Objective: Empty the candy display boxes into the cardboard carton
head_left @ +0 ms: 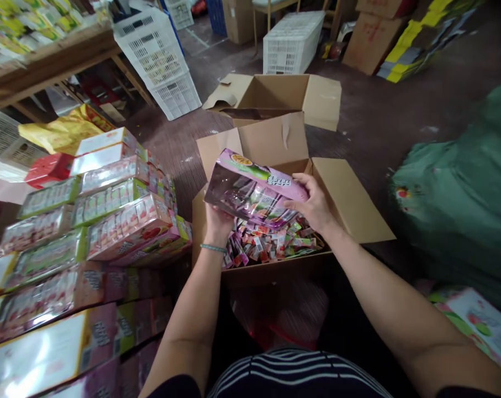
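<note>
A purple box with a clear window [256,190] is tilted in the air between my two hands, with small packets showing through the film. My left hand [219,221] supports its lower left end, the fingers partly hidden beneath it. At the other end, my right hand [314,204] grips the right side, thumb on the near face and fingers over the top. Below the held box stands an open cardboard carton [349,199] with its flaps spread. Loose small colourful packets [270,243] fill the carton.
Stacked packed boxes [126,226] rise at my left. Another open carton [322,102] sits beyond the first. White plastic crates [154,55] stand by a wooden table [68,58]. A large green sack [453,188] bulges at right, and a yellow bag [63,130] lies left.
</note>
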### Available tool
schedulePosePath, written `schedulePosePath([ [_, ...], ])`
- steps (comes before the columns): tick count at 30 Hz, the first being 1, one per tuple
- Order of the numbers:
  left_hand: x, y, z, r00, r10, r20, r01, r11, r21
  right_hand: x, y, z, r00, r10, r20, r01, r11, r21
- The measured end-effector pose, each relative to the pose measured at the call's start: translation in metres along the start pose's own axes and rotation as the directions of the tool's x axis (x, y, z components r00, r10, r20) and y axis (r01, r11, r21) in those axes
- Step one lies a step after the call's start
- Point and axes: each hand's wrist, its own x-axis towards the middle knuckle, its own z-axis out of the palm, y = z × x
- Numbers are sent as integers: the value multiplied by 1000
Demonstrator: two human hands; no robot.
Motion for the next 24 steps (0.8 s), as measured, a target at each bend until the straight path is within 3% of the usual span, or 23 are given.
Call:
schedulePosePath([
  [2, 1, 7, -1, 998, 44, -43, -43, 999, 24, 4, -6, -11, 993, -107, 48, 113, 983, -145],
  [6, -8, -7, 6, 981, 43, 189, -49, 998, 27, 9, -13, -23, 958, -235, 166, 265, 944, -197],
  [9, -17, -24, 13, 962, -45, 269, 26, 997, 75, 13, -9, -31, 950, -300, 85, 311, 934, -178],
  [14, -21, -27, 15, 971, 97, 220, -116, 990, 78, 20, -7, -38, 951, -310, -9, 301, 929, -213],
  [16, -22, -28, 15, 958, 51, 281, -81, 992, 97, 22, -9, -38, 955, -272, -115, 248, 950, -190],
  [18, -23, -29, 14, 944, -46, 328, 11, 994, 108, 22, -12, -36, 932, -271, -241, 230, 956, -181],
  [19, -23, -29, 15, 943, -61, 328, 31, 995, 94, 21, -13, -35, 924, -288, -252, 242, 950, -198],
  [22, -26, -30, 15, 947, -36, 320, 22, 999, 47, 21, -16, -32, 950, -289, -116, 258, 938, -231],
  [24, -30, -30, 14, 945, -81, 318, 61, 995, 73, 23, -16, -34, 962, -240, -132, 211, 956, -202],
])
